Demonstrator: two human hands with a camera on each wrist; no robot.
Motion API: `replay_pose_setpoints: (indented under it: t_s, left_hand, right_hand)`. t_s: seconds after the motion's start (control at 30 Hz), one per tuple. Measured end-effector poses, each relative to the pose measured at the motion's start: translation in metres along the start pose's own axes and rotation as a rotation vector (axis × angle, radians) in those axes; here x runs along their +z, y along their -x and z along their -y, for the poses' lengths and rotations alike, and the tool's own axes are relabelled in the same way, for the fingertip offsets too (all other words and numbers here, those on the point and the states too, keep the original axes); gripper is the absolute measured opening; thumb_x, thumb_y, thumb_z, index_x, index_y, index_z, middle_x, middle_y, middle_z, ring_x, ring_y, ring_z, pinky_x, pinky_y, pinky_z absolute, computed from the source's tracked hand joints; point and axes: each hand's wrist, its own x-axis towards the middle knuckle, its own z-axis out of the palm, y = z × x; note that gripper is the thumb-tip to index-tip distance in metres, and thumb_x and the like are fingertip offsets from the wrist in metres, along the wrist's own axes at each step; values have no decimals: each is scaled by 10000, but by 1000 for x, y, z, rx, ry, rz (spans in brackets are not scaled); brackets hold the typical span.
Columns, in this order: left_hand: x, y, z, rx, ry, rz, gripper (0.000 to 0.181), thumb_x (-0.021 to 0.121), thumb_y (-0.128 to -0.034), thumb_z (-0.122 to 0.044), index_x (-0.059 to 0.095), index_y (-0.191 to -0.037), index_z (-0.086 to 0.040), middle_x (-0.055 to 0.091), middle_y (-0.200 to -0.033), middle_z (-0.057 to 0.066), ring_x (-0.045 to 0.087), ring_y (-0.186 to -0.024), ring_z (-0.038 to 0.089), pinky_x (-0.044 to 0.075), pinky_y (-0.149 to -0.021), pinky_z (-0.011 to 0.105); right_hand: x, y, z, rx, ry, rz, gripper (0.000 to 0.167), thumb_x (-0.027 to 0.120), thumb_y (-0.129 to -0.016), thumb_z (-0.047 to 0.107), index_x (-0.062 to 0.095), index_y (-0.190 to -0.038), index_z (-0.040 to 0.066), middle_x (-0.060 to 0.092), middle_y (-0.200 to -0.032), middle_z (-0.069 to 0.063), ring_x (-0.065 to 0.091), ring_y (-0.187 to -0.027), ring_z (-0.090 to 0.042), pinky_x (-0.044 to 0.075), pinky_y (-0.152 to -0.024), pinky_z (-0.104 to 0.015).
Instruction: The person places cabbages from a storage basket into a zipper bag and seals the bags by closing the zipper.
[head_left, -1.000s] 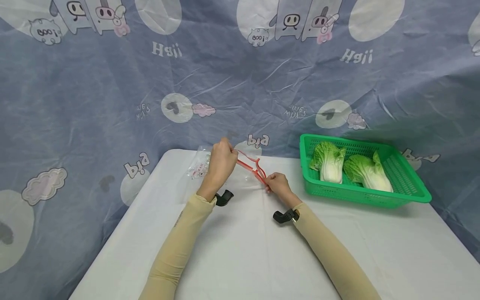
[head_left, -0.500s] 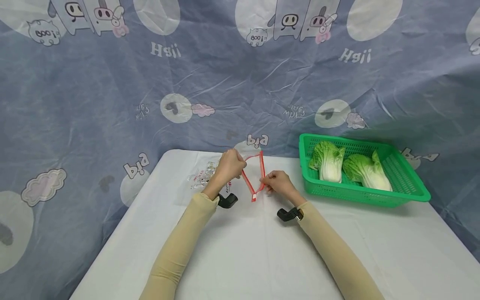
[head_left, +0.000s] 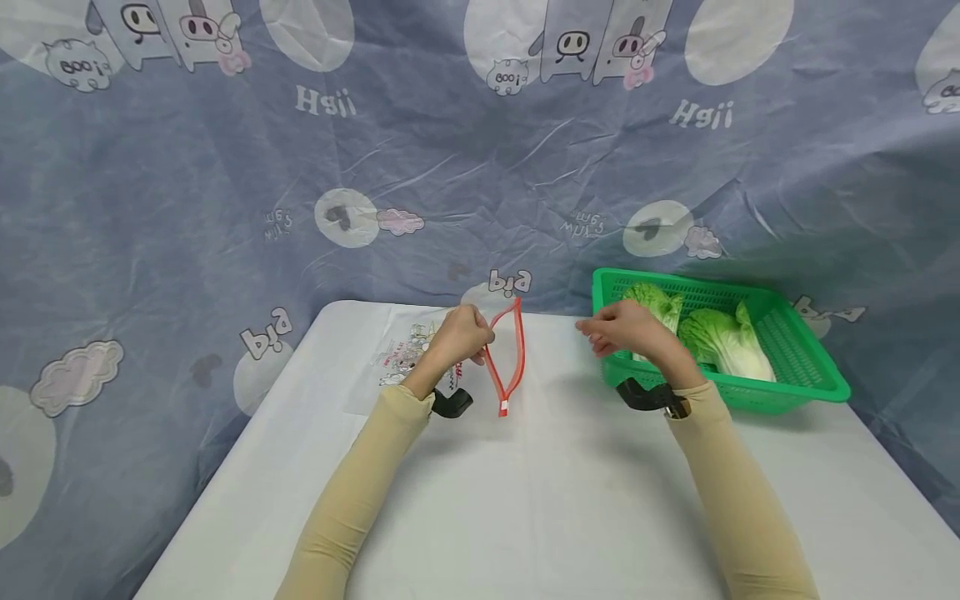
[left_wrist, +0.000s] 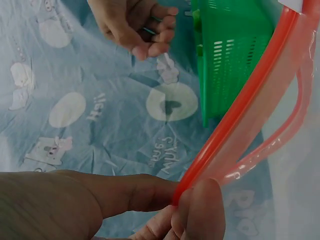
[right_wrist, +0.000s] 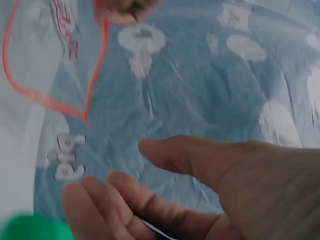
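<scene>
A clear printed zip bag (head_left: 405, 354) stands out over the white table with its mouth spread apart. Its red zip strip (head_left: 521, 350) forms a pointed loop, a white slider at the near end. My left hand (head_left: 459, 335) pinches one side of that strip between thumb and fingers, as the left wrist view confirms on the red edge (left_wrist: 240, 107). To the right, my right hand (head_left: 633, 327) hovers by the green basket's left end, fingers loosely bent and thumb apart, holding nothing. Two Chinese cabbages lie in the basket; the left cabbage (head_left: 651, 298) is partly hidden behind that hand.
The green plastic basket (head_left: 821, 358) stands at the table's back right, the right cabbage (head_left: 727, 340) inside it. A patterned blue-grey cloth (head_left: 450, 167) hangs behind the white table (head_left: 555, 500).
My right hand has let go of the zip strip and moved right to the basket. My left hand keeps its hold; the bag's mouth now stands open, with the slider toward me.
</scene>
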Motion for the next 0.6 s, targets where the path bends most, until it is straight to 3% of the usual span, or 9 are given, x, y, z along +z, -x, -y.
replay_pose_setpoints:
  t_s: [0.17,0.33,0.4,0.5,0.6]
  left_hand:
    - [0,1,0,4,1,6,69,584,-887,-22,633,-854,14,650,-750,126,640,-482,166,559,-509,283]
    - [1,1,-1,14,-17,11,90,571,-878,-17,645,-834,11,664,-762,127,639,-467,159,572,-551,318]
    - [2,1,-2,16,-24,19,103,566,-875,-15,650,-821,11,669,-759,122,636,-460,153,576,-568,332]
    - [4,2,-2,17,-29,28,116,560,-866,-10,656,-808,17,671,-740,122,629,-449,147,571,-550,322]
    - [6,2,-2,24,-36,39,127,560,-865,-15,669,-810,24,669,-711,112,626,-447,146,549,-507,278]
  right_hand:
    - [-44,0,-19,92,81,-108,572,584,-949,420,582,-1193,-97,692,-981,-184,712,-789,-162,564,-809,-394]
    - [-76,-8,-49,202,240,-185,616,570,-922,500,585,-1073,-97,688,-871,-193,688,-712,-191,512,-825,-503]
    - [-84,-13,-59,236,278,-184,556,556,-923,508,566,-944,-47,641,-730,-129,646,-653,-182,491,-824,-529]
    - [-92,-22,-73,304,274,-140,485,533,-919,536,480,-754,83,459,-556,9,510,-530,-134,475,-774,-479]
    - [-97,-33,-86,385,249,-80,525,513,-908,597,499,-787,86,366,-544,57,411,-515,-120,440,-706,-407]
